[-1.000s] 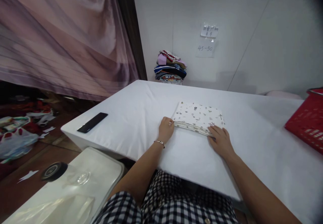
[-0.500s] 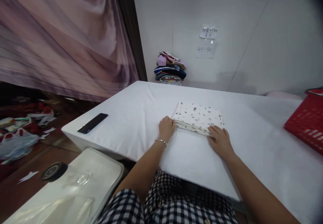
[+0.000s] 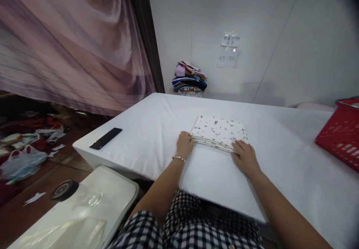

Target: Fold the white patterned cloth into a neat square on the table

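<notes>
A folded white cloth point(image 3: 218, 129) with small grey-brown prints lies flat on the white-covered table point(image 3: 146, 129), its layered folds facing me. My left hand point(image 3: 185, 144), with a bracelet at the wrist, is closed at the cloth's near left corner; the fingertips are partly hidden there. At the near right corner, my right hand point(image 3: 246, 157) pinches the folded edge, with fingers on top and the thumb low at the side.
A dark flat phone-like slab point(image 3: 106, 138) lies at the table's left. Stacked folded textiles point(image 3: 189, 78) stand beyond the far edge, below wall signs point(image 3: 227, 58). A red basket point(image 3: 342, 133) is at right. A pale stool-like surface point(image 3: 112, 189) holds a tape roll point(image 3: 64, 190).
The view has shifted slightly. Both hands stay at the cloth's near corners, and the cloth looks nearly unchanged.
</notes>
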`<state>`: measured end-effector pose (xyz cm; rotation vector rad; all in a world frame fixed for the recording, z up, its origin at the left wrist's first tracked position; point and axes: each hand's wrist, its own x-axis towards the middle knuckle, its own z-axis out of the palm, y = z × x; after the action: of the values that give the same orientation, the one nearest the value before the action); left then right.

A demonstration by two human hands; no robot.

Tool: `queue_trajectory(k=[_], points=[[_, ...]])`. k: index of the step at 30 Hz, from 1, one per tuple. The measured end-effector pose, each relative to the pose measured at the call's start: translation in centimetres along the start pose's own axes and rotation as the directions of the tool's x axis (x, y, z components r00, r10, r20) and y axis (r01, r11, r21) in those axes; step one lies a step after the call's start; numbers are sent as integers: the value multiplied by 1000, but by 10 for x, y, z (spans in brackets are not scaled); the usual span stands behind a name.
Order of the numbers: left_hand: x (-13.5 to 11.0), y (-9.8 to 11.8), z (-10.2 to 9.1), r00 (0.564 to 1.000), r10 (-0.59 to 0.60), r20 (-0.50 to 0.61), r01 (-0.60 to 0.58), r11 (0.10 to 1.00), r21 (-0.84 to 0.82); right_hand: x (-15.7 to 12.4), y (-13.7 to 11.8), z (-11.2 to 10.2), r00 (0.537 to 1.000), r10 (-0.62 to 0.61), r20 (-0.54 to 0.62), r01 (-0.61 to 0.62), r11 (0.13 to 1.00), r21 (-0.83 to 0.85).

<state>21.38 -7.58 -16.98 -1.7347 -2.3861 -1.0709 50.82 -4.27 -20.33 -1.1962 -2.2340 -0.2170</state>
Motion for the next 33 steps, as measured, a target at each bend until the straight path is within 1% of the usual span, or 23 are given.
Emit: queue_trajectory(k=[3,6,9,11,13,15,17,19,20,21,22,24,25,26,28,31,33], points=[[1,0,-1,999,-5,42,8,997,-74,-1,0,-1,1000,1,12,-1,1000,2],[4,-1,-3,997,12,77,-7,998,-66,0,1,-2,1000,5,16,-5,1000,15],[7,-3,-4,995,-60,75,62,998,-23,0,1,-4,999,15,43,-16,999,31],[8,-6,-4,988,-109,106,110,994,-4,0,2,-4,998,23,61,-25,999,36],[8,-9,-5,985,-104,139,105,994,2,0,3,-4,997,28,69,-30,999,33],[8,-10,-6,988,-66,139,67,998,-3,-1,3,-3,997,32,73,-34,999,26],[7,-6,-10,994,-10,108,12,1000,-14,-1,4,-2,997,29,77,-31,999,22],[5,1,-14,995,78,57,-77,997,-20,-1,4,-1,997,25,80,-26,999,18],[5,5,-15,989,141,42,-141,990,-17,-1,4,-1,997,24,79,-25,1000,15],[4,8,-16,975,216,47,-215,976,-9,0,4,-2,997,24,78,-25,1000,11],[4,9,-16,954,290,75,-290,957,1,0,3,-2,997,25,79,-26,1000,7],[4,6,-12,895,407,182,-416,910,8,0,3,-4,996,31,83,-31,1000,-3],[5,2,-9,863,444,240,-457,889,0,-1,3,-5,996,35,87,-34,999,-7],[5,-3,-5,840,463,282,-480,877,-13,-1,3,-6,995,38,91,-38,999,-9],[7,-13,2,822,474,315,-487,872,-42,-3,3,-7,994,45,97,-44,999,-8],[7,-22,6,831,471,297,-470,879,-78,-5,4,-9,990,62,124,-62,998,-5],[7,-19,3,836,458,301,-451,887,-96,-1,3,-13,984,77,159,-76,997,-12]])
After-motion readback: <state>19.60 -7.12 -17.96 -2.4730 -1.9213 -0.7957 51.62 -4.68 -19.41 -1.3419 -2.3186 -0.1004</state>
